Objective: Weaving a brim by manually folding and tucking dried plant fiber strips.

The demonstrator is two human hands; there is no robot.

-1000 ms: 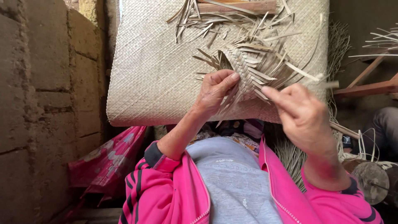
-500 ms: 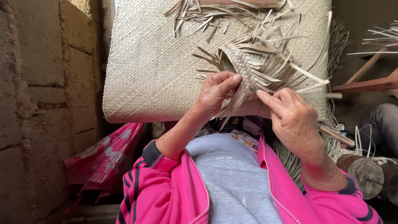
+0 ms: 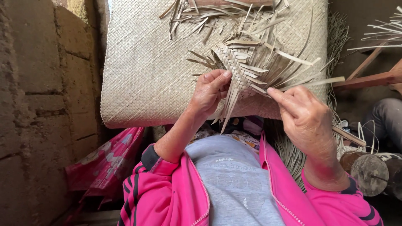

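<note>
Head view, looking down over a pink zip jacket (image 3: 167, 196) and grey shirt (image 3: 234, 180) to both hands.

Item 1: left hand (image 3: 211, 90). Closed in a pinch, thumb on top and fingers curled beneath, clamping the near left edge of a small woven piece (image 3: 243, 67) of pale leaf strips.

Item 2: right hand (image 3: 305, 117). Loosely curled, forefinger extended; its tip touches the right edge of the woven piece where loose strips (image 3: 301, 71) run out. Whether a strip is actually nipped between finger and thumb cannot be told, since the thumb is hidden behind the hand.

Item 3: woven piece. Held between the two hands, tilted, above the lap. Unwoven strip ends fan upward and rightward beyond the right fingertip; more hang below the left pinch.

Item 4: large finished mat (image 3: 142, 71). Pale, close-woven, lying behind and under both hands, spreading well left of the left grip. Cut strip scraps (image 3: 197, 16) lie on its far part.

Item 5: rough mud-block wall (image 3: 37, 104), well left of the left hand.

Item 6: pink flowered cloth (image 3: 104, 163), below the left forearm.

Item 7: wooden sticks (image 3: 368, 77) and a round log end (image 3: 368, 173), right of the right wrist.
</note>
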